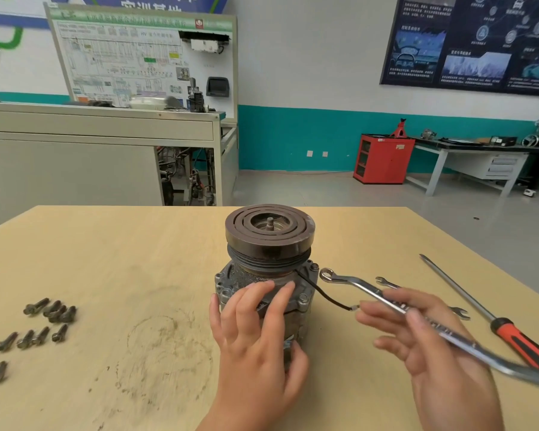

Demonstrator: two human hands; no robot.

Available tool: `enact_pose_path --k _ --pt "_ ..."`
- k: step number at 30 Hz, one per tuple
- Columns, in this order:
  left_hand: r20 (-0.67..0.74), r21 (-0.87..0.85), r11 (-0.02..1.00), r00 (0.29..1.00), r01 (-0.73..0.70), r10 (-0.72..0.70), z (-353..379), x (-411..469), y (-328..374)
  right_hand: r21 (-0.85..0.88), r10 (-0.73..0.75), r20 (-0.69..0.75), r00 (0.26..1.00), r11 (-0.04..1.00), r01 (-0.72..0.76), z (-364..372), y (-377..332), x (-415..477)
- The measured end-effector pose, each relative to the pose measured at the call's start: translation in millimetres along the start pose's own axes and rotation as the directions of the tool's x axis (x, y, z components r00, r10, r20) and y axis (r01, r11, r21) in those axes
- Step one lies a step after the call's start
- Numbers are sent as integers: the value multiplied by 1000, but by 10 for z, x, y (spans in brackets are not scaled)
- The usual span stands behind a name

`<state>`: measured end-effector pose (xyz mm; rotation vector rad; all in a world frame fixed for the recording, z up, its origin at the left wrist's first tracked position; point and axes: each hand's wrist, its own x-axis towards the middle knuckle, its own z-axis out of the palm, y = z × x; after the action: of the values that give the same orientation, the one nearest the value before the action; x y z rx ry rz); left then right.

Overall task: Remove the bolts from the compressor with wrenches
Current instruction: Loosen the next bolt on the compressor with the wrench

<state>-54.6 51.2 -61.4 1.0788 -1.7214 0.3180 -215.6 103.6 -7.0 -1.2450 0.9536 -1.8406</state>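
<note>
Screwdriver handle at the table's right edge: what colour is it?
The screwdriver handle is red and black; head view.

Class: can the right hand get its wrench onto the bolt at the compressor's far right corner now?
Probably yes. The right hand holds the wrench, its ring end just beside that bolt with nothing between; the black wire hangs nearer, and the left hand holds the compressor lower down.
</note>
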Motion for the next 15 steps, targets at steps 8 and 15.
enact_pose_path --k 8,15 --pt "-6 63 998 1000 -15 16 12 -7 3 -237 -8 89 996 971 29 178 92 -242" --pt "-9 56 998 1000 -18 19 16 0 13 70 252 -26 967 966 -250 51 165 299"
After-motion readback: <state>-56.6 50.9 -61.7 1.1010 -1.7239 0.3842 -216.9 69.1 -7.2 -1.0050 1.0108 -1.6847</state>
